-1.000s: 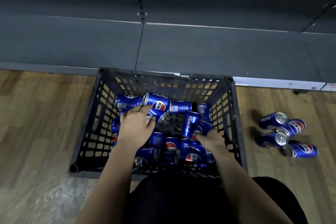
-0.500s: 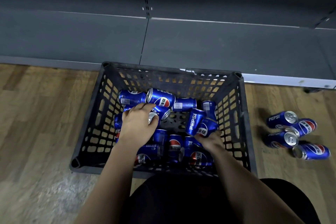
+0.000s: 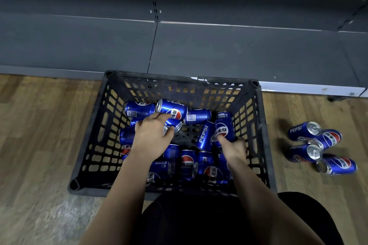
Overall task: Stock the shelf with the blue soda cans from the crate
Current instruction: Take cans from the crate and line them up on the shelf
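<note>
Stocking is judged hardly begun: blue cans (image 3: 187, 162) are heaped in the crate (image 3: 87, 145), none on the shelf (image 3: 239, 51), one can (image 3: 172, 123) gripped in curled fingers by the left hand (image 3: 151, 139), another by the right hand (image 3: 235, 149).

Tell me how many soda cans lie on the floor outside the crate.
4, on their sides on the floor right of the crate: back left can, back right can, front left can, front right can. None seems hidden.

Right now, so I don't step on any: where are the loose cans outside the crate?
In the head view, four loose cans lie on their sides on the wooden floor, clustered right of the black crate, near the shelf base.
</note>
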`<state>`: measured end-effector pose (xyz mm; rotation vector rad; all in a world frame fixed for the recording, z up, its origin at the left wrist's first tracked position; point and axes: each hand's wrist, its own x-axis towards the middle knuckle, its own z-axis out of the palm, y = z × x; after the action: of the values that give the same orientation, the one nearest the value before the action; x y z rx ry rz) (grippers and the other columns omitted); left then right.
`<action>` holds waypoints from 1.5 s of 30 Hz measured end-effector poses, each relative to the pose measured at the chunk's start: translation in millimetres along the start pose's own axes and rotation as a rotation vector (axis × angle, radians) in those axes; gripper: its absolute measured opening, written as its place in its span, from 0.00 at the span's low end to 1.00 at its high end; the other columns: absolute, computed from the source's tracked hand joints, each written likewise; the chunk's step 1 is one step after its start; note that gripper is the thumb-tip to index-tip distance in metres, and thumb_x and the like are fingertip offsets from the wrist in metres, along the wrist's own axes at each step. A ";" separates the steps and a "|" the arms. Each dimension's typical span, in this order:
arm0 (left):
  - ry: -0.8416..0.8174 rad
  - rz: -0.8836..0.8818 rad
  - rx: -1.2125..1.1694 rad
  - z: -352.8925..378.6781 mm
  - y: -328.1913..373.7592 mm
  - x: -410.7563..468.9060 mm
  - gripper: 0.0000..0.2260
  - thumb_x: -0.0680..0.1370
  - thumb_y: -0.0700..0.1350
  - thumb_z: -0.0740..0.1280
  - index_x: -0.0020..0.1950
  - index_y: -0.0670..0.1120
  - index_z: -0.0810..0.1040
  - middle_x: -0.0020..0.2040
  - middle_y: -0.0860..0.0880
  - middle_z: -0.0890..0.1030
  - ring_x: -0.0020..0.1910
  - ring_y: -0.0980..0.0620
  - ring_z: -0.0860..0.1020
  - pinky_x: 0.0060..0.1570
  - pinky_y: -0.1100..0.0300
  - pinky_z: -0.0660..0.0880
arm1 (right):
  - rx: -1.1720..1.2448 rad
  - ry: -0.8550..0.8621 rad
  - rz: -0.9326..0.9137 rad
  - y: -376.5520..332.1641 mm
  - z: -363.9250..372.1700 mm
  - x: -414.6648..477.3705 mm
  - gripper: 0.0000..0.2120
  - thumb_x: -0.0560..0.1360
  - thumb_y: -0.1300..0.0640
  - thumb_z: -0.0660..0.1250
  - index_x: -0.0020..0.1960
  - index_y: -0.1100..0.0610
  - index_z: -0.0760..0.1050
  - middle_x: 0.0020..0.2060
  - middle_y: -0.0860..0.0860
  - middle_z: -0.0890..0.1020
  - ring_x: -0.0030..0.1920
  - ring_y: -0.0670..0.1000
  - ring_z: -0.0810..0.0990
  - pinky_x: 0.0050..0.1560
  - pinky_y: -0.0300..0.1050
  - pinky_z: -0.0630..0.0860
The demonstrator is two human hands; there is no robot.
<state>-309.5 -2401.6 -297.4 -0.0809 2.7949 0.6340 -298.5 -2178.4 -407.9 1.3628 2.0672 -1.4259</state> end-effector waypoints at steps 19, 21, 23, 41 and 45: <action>-0.116 0.014 0.004 -133.9 77.5 -47.5 0.17 0.80 0.51 0.62 0.68 0.54 0.71 0.63 0.53 0.74 0.56 0.52 0.76 0.65 0.51 0.63 | 0.179 -0.216 -0.249 -108.6 -97.2 -116.9 0.27 0.64 0.52 0.77 0.59 0.46 0.68 0.51 0.50 0.80 0.51 0.50 0.81 0.56 0.52 0.79; -0.115 0.028 0.023 -172.1 98.0 -59.1 0.16 0.80 0.51 0.61 0.68 0.54 0.71 0.64 0.53 0.74 0.58 0.52 0.75 0.65 0.51 0.63 | 0.195 -0.217 -0.260 -135.9 -120.7 -147.0 0.28 0.58 0.45 0.78 0.55 0.40 0.71 0.52 0.49 0.81 0.52 0.51 0.82 0.56 0.54 0.79; -0.100 0.044 0.031 -209.4 118.6 -69.4 0.17 0.80 0.51 0.61 0.69 0.54 0.71 0.65 0.53 0.73 0.58 0.51 0.76 0.65 0.51 0.63 | 0.226 -0.216 -0.280 -158.9 -142.9 -172.9 0.27 0.55 0.43 0.79 0.50 0.36 0.72 0.51 0.49 0.83 0.51 0.52 0.83 0.54 0.57 0.80; 0.095 0.303 0.042 -512.9 292.7 -98.2 0.19 0.80 0.51 0.60 0.71 0.53 0.69 0.68 0.52 0.72 0.66 0.51 0.70 0.66 0.53 0.61 | 0.369 -0.141 -0.563 -424.8 -325.2 -393.9 0.20 0.67 0.62 0.76 0.57 0.56 0.74 0.49 0.51 0.82 0.50 0.50 0.81 0.45 0.40 0.74; 0.141 0.371 0.042 -540.7 310.4 -91.5 0.18 0.80 0.50 0.60 0.70 0.52 0.70 0.67 0.52 0.73 0.66 0.51 0.71 0.67 0.51 0.63 | 0.431 -0.115 -0.627 -460.9 -341.3 -412.7 0.17 0.68 0.64 0.75 0.55 0.57 0.75 0.47 0.50 0.83 0.45 0.46 0.81 0.43 0.36 0.74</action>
<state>-393.2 -2354.9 325.4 0.4260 2.9837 0.6723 -372.7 -2142.9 293.8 0.7306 2.3041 -2.2452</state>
